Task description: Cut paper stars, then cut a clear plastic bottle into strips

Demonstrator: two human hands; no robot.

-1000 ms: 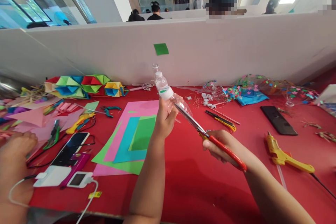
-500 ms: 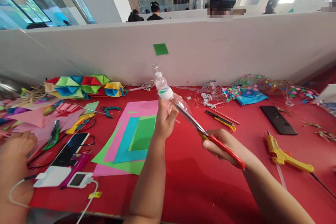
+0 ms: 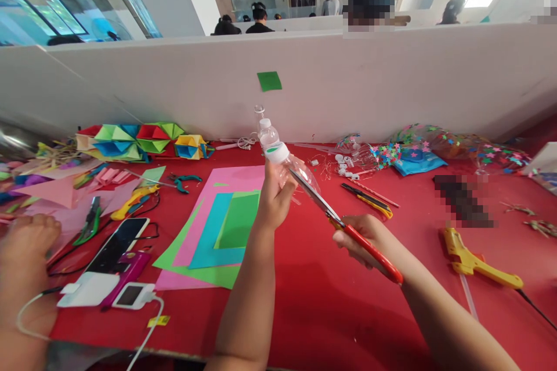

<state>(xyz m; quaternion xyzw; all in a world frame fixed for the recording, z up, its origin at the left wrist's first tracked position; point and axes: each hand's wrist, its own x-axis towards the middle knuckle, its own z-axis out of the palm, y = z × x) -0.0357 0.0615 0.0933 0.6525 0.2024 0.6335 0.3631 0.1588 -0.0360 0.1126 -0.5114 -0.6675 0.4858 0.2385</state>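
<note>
My left hand (image 3: 278,197) is closed around a clear plastic bottle top (image 3: 307,177) with a white cap (image 3: 277,152) that bears a green mark. In my right hand (image 3: 361,237) is a pair of scissors (image 3: 324,208) with red handles, and its blades lie against the clear plastic. Whether the blades are cutting into it, I cannot tell. Behind the bottle top stand a capped clear bottle (image 3: 267,133) and another clear bottle neck (image 3: 259,110), both partly hidden.
Coloured paper sheets (image 3: 204,255) lie left of my arm. A box cutter (image 3: 368,200), a yellow glue gun (image 3: 478,261) and a phone lie to the right. Folded paper lanterns (image 3: 139,142) line the partition. Another person's hand (image 3: 32,237) rests at far left.
The view has shifted slightly. The scissors and the bottle top keep almost the same position relative to each other.
</note>
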